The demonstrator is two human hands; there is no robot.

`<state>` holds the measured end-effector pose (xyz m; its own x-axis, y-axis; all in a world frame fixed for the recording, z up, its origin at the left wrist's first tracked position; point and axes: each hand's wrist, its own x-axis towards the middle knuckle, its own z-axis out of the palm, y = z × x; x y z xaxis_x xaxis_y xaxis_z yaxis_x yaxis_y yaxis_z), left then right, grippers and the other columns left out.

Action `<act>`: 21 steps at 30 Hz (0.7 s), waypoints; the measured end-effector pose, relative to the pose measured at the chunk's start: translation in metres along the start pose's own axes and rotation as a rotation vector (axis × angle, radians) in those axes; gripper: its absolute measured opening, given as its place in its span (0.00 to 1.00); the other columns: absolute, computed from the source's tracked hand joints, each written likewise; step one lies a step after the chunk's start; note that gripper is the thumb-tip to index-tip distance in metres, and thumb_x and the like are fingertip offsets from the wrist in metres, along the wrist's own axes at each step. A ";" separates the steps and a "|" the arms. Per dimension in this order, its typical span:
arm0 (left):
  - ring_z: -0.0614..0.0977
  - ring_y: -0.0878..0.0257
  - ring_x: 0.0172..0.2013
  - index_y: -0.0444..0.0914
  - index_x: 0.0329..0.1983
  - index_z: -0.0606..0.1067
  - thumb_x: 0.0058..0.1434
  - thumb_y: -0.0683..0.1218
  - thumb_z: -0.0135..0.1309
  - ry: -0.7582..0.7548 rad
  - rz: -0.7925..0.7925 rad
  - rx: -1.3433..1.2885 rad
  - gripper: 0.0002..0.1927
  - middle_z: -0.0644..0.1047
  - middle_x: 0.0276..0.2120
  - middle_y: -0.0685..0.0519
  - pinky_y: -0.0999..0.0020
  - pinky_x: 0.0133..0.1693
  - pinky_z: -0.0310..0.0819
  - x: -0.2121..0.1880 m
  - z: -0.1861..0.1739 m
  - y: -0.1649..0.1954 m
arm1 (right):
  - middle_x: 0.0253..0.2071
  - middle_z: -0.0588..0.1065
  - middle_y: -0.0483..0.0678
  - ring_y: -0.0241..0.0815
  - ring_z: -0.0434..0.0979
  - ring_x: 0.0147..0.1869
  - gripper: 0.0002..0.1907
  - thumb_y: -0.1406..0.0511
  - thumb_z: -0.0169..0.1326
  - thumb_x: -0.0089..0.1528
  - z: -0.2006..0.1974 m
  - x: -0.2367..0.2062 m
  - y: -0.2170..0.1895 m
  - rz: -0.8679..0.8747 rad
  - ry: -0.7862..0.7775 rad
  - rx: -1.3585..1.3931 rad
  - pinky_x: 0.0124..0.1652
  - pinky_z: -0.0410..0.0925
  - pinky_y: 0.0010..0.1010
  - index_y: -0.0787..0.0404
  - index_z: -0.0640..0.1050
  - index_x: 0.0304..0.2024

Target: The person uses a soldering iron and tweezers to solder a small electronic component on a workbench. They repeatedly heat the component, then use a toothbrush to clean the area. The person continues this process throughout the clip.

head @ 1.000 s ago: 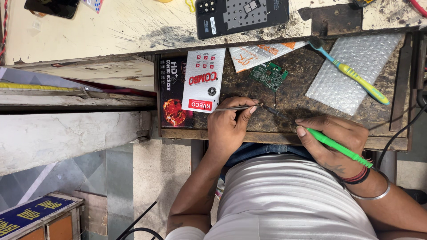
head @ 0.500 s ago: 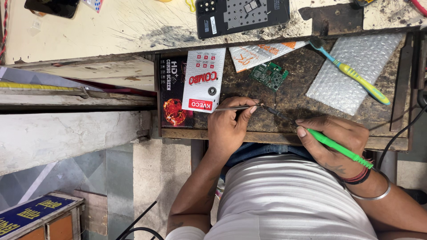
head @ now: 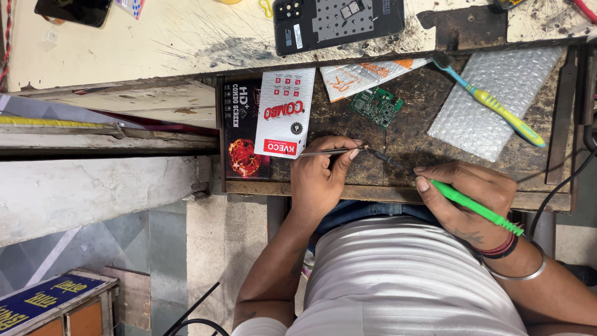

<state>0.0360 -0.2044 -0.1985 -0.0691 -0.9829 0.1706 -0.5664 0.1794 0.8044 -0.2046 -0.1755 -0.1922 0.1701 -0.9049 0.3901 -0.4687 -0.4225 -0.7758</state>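
Observation:
My left hand (head: 320, 180) pinches thin metal tweezers (head: 326, 152) whose points rest on the dark wooden work board (head: 410, 134). My right hand (head: 466, 193) grips a green-handled soldering iron (head: 469, 203) like a pen. Its dark tip (head: 382, 157) meets the tweezer points near the board's front edge. Whatever tiny part lies between them is too small to make out. A small green circuit board (head: 376, 106) lies just beyond the tools, untouched.
A white and red box (head: 285, 112) lies over a black box (head: 239, 130) at the left. A toothbrush (head: 491, 102) rests on bubble wrap (head: 472, 134) at the right. An opened phone (head: 339, 22) and an orange-white packet (head: 367, 74) lie farther back.

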 end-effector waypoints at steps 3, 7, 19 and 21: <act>0.87 0.59 0.41 0.40 0.41 0.79 0.67 0.48 0.58 0.003 0.004 0.019 0.07 0.84 0.40 0.55 0.65 0.42 0.80 -0.004 0.011 -0.023 | 0.36 0.81 0.54 0.44 0.84 0.38 0.05 0.69 0.63 0.63 0.018 -0.010 0.019 -0.012 -0.001 -0.010 0.36 0.74 0.27 0.66 0.81 0.38; 0.87 0.60 0.41 0.40 0.41 0.79 0.67 0.48 0.58 -0.006 -0.007 0.008 0.06 0.84 0.40 0.55 0.65 0.42 0.80 -0.011 0.025 -0.052 | 0.35 0.81 0.54 0.44 0.84 0.37 0.05 0.69 0.63 0.63 0.039 -0.022 0.044 -0.019 0.005 -0.009 0.34 0.74 0.26 0.66 0.81 0.38; 0.88 0.61 0.41 0.40 0.41 0.78 0.67 0.48 0.58 -0.003 -0.006 0.003 0.06 0.85 0.40 0.55 0.66 0.41 0.80 -0.027 0.054 -0.116 | 0.36 0.81 0.54 0.44 0.84 0.38 0.06 0.69 0.63 0.63 0.085 -0.050 0.090 -0.027 -0.003 -0.005 0.35 0.74 0.27 0.67 0.81 0.39; 0.87 0.61 0.41 0.40 0.41 0.79 0.67 0.48 0.58 0.000 -0.006 0.008 0.06 0.85 0.40 0.55 0.66 0.41 0.80 -0.030 0.059 -0.128 | 0.36 0.81 0.54 0.44 0.84 0.38 0.06 0.69 0.63 0.63 0.096 -0.055 0.098 -0.031 -0.008 -0.010 0.36 0.74 0.27 0.67 0.81 0.39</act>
<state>0.0620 -0.2003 -0.3405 -0.0660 -0.9840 0.1657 -0.5733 0.1733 0.8008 -0.1768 -0.1723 -0.3368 0.1920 -0.8918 0.4098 -0.4713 -0.4500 -0.7585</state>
